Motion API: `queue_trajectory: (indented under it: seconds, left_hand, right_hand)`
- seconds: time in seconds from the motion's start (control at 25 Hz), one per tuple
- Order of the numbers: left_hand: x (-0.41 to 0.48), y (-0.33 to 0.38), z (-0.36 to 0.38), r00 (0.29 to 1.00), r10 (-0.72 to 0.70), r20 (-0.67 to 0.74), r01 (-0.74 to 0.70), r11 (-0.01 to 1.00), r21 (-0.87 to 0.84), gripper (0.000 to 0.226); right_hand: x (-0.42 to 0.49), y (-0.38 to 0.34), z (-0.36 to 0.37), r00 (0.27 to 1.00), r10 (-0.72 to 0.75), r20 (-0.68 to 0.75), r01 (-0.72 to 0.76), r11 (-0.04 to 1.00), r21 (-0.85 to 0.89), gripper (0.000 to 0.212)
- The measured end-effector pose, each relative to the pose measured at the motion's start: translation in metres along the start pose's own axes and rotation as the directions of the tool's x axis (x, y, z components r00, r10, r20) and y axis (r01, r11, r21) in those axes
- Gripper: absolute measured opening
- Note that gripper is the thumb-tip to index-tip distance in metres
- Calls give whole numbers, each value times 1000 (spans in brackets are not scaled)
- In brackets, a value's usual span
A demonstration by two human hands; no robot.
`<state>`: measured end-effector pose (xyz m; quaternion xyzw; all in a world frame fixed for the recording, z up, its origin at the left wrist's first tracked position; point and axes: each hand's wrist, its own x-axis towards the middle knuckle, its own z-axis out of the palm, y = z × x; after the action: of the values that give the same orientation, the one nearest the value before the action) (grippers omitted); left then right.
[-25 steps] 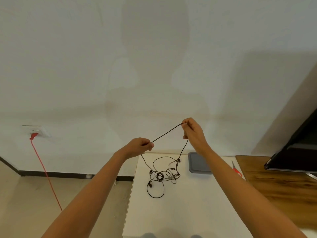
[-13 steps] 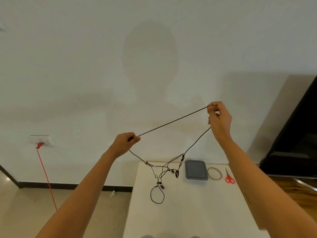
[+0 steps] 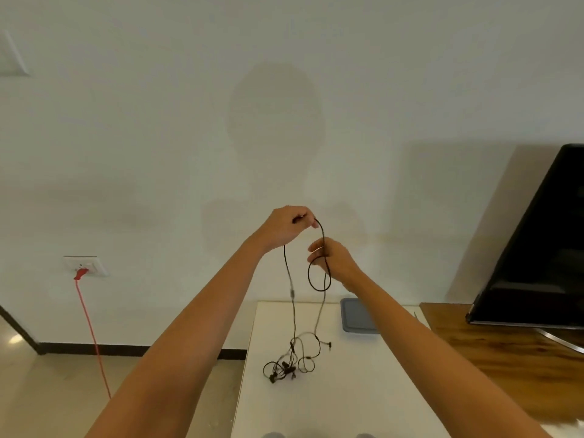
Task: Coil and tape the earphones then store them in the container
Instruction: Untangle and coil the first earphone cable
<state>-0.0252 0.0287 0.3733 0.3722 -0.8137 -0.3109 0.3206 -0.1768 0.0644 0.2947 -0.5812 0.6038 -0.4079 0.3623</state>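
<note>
Your left hand (image 3: 284, 227) is raised in front of the wall, fingers (image 3: 308, 216) curled and pinching the black cable of the earphones (image 3: 286, 365) at its highest point. Your right hand (image 3: 333, 260) sits just below and to the right of it, close but not touching. Its fingers (image 3: 316, 248) are closed around the same cable where it comes down from your left hand.

Under your right hand the cable forms one small hanging loop (image 3: 319, 290). Two strands drop from your hands to the white surface (image 3: 347, 399), one from each hand. The rest of the earphones lies there in a loose tangle near the left edge, with the buds and the plug among the coils. That part is not coiled.

The grey container (image 3: 355, 319) sits with its lid on at the far side of the surface, to the right of the tangle. Your right forearm partly hides it.

To the right stands a wooden table (image 3: 505, 352) with a black TV screen (image 3: 537, 248) on it. On the left a red cord (image 3: 91, 327) runs from a wall socket (image 3: 94, 263) down to the floor.
</note>
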Motion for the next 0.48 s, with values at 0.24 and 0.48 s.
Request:
queue_trajectory:
  seconds: [0.24,0.48]
  left_hand:
    - [21,33,-8,975,120,-188,-134,989,-62,22]
    - [32,54,-71,738,233,-633,-338,940,-48,20]
  right_hand:
    - [-10,21,25,841,-53,539,10,997,82,26]
    - [-16,80,46,962,67,265,33,934,-355,16]
